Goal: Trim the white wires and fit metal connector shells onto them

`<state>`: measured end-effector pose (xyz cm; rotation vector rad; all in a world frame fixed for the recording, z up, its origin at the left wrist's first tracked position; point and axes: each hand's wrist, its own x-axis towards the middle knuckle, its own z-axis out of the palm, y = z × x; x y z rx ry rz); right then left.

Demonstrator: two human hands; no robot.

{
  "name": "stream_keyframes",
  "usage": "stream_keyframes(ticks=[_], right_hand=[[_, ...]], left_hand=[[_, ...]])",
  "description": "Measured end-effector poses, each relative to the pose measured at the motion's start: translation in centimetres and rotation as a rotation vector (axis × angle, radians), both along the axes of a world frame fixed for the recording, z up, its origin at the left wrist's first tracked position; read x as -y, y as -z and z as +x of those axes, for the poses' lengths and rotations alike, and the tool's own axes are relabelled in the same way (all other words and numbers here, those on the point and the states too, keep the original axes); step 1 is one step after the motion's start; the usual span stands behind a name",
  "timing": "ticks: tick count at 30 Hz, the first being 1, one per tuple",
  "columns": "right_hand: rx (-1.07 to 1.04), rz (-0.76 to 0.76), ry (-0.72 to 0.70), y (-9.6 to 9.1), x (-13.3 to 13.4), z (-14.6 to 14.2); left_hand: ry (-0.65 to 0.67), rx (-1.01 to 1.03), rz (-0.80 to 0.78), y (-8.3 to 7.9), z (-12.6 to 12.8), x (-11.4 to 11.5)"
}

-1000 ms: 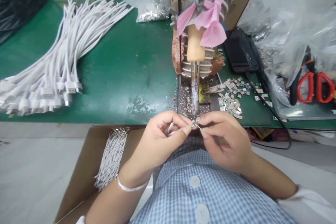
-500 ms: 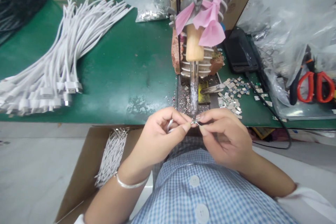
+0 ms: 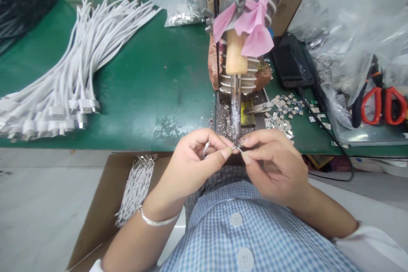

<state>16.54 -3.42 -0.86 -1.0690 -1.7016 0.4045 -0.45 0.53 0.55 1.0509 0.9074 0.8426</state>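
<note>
My left hand (image 3: 199,161) pinches a thin white cable (image 3: 206,148), part of which shows between its fingers. Facing it, my right hand (image 3: 274,161) is closed in a pinch on a small metal connector (image 3: 240,144), mostly covered by the fingers. A fine wire end (image 3: 238,149) spans the gap between both sets of fingertips. Right above them, the silvery tip of a soldering iron (image 3: 236,112) points down, touching or nearly touching the pieces. Its wooden handle (image 3: 236,59) is clamped upright, with a pink cloth (image 3: 251,25) tied around the clamp.
White USB cables (image 3: 79,63) lie bundled on the green table (image 3: 140,89). Loose connectors (image 3: 283,114), tweezers (image 3: 259,107), a phone (image 3: 292,60) and red-handled scissors (image 3: 382,105) are at the right. Below left, a cardboard box (image 3: 95,204) holds thin white cables (image 3: 137,191).
The fingertips of both hands have shifted very slightly under the iron's tip, and the small metal piece sits a little closer to it. Everything else stays put.
</note>
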Motion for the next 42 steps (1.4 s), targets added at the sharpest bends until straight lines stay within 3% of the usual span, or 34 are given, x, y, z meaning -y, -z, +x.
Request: stream_keyframes(ticks=[33, 42], right_hand=[[-0.026, -0.048, -0.009, -0.11, 0.16, -0.04], [-0.007, -0.038, -0.003, -0.14, 0.21, 0.03]], left_hand=[[-0.023, -0.099, 0.030, -0.30, 0.04, 0.62], [0.030, -0.125, 0.119, -0.65, 0.14, 0.57]])
